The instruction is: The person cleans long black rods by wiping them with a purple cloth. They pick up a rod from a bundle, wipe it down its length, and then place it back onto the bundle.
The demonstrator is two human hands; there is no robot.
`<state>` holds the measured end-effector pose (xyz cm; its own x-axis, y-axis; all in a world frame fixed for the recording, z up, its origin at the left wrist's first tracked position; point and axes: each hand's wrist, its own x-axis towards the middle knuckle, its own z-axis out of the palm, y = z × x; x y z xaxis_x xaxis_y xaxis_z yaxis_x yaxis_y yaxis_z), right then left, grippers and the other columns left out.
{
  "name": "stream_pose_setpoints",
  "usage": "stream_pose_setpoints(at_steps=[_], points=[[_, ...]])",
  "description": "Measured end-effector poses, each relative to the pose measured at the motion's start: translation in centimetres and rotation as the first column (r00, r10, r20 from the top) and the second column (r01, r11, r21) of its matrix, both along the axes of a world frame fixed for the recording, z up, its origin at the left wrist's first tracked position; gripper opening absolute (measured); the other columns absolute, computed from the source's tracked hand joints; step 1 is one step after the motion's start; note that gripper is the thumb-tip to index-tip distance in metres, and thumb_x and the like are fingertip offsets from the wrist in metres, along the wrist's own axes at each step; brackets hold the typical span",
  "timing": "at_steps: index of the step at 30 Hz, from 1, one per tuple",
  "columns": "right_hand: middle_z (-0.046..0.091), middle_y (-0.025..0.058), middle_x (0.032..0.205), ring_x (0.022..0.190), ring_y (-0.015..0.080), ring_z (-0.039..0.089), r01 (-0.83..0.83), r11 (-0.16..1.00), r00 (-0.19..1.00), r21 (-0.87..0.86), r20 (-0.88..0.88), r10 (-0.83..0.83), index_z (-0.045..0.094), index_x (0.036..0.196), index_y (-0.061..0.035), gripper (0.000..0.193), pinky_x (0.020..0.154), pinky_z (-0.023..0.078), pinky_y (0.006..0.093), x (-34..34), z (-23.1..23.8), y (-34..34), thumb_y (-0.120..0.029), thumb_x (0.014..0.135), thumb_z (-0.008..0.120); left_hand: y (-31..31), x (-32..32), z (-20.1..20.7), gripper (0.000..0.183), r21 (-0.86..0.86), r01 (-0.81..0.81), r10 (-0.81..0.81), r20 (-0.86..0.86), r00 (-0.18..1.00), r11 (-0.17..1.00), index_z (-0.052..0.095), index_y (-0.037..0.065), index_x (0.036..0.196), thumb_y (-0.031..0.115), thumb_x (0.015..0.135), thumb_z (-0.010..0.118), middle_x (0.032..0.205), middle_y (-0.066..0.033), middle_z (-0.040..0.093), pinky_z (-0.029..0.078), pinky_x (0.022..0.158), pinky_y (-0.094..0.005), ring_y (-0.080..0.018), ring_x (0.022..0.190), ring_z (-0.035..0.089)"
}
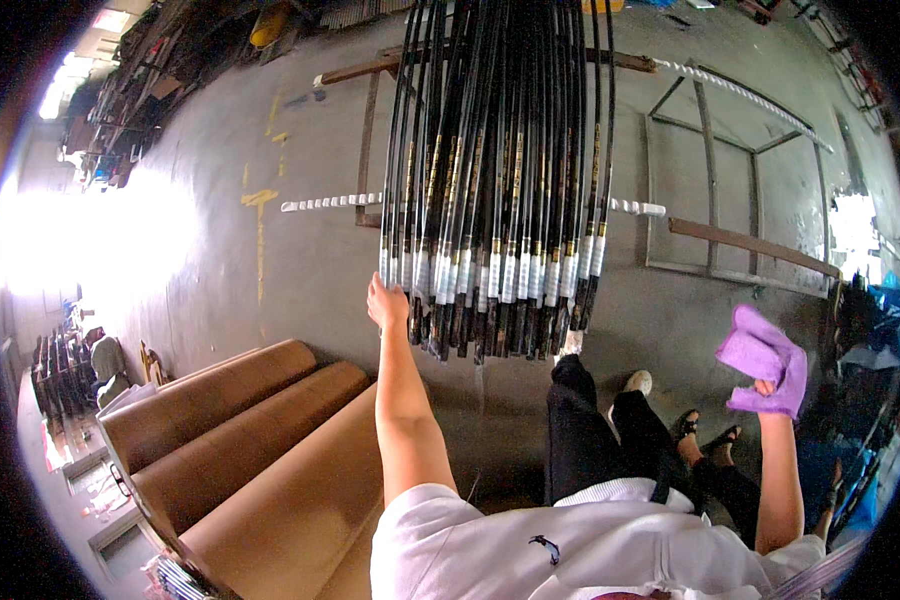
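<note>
Shows rods (495, 268) at twelve o'clock; left hand (390, 303) at nine, against the leftmost, grip unclear; right hand (765, 388) past three, clutching cloth (790, 368). Risks rolling and scuffing of rods from any sideways nudge.

I look out through the left of two fisheye cameras on the person's head, aimed steeply down, upright and unmirrored. The white shirt (440, 545) fills the lower edge, nearest me; both forearms (406, 400) reach away from it. Black rods (490, 110) run ahead to the top edge, over the floor (320, 250). My view stretches wide, bending brown rolls (240, 420) at left toward the dark round rim.
</note>
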<state>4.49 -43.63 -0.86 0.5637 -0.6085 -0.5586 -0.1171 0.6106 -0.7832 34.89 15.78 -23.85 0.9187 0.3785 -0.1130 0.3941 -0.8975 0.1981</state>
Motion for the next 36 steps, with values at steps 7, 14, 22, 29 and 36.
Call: stream_pose_setpoints(at_steps=[7, 14, 22, 29, 36], points=[[0.041, 0.0045, 0.046, 0.032, 0.0162, 0.035, 0.033, 0.983, 0.996, 0.181, 0.080, -0.048, 0.046, 0.109, -0.0045, 0.053, 0.032, 0.030, 0.0266, -3.7, -2.3, -2.7, -0.050, 0.088, 0.029, -6.2, -1.3, 4.3, 0.055, -0.159, 0.120, -0.127, -0.036, 0.991, 0.980, 0.043, 0.001, 0.118, 0.045, 0.085, 0.048, 0.120, -0.0171, 0.046, 0.040, 0.090, -0.0449, -0.0311, 0.108, 0.047], [0.059, 0.0086, 0.076, 0.037, 0.0113, 0.041, 0.123, 0.992, 0.992, 0.039, 0.015, -0.124, 0.048, 0.110, -0.0013, 0.044, 0.034, 0.031, 0.0220, -3.9, 0.5, 1.2, -0.038, 0.087, 0.043, -13.1, -2.9, 5.4, 0.076, 0.012, 0.131, -0.123, -0.277, 0.953, 0.991, 0.029, 0.008, 0.132, 0.051, 0.077, 0.058, 0.135, -0.0166, 0.030, 0.024, 0.101, -0.0510, -0.0302, 0.125, 0.029], [0.057, 0.0072, 0.070, 0.036, 0.0111, 0.039, 0.019, 0.990, 0.990, 0.143, 0.138, -0.039, 0.047, 0.112, -0.0007, 0.049, 0.034, 0.030, 0.0225, -7.0, -2.0, 0.6, -0.042, 0.085, 0.044, -13.5, -2.0, 7.0, 0.086, 0.021, 0.010, -0.002, -0.368, 0.930, 1.000, 0.024, 0.008, 0.134, 0.053, 0.072, 0.063, 0.134, -0.0239, 0.024, 0.029, 0.098, -0.0464, -0.0365, 0.121, 0.030], [0.058, 0.0063, 0.073, 0.037, 0.0108, 0.039, 0.025, 0.980, 0.991, 0.198, 0.123, -0.050, 0.046, 0.114, -0.0024, 0.047, 0.033, 0.030, 0.0229, -6.4, -2.1, 1.9, -0.040, 0.085, 0.045, -11.0, -1.8, 4.9, 0.076, -0.139, 0.143, -0.180, -0.312, 0.933, 0.980, 0.037, 0.007, 0.123, 0.041, 0.066, 0.074, 0.122, -0.0176, 0.042, 0.039, 0.090, -0.0421, -0.0305, 0.113, 0.041], [0.058, 0.0060, 0.073, 0.037, 0.0106, 0.039, 0.037, 0.993, 0.995, 0.114, 0.093, -0.048, 0.048, 0.112, -0.0024, 0.044, 0.033, 0.029, 0.0218, -5.8, -0.6, 3.1, -0.038, 0.087, 0.043, -9.6, -1.3, 5.2, 0.060, -0.485, 0.054, -0.200, -0.254, 0.946, 0.873, 0.040, 0.003, 0.115, 0.026, 0.068, 0.071, 0.095, -0.0142, 0.058, 0.048, 0.074, -0.0360, -0.0249, 0.085, 0.058]])
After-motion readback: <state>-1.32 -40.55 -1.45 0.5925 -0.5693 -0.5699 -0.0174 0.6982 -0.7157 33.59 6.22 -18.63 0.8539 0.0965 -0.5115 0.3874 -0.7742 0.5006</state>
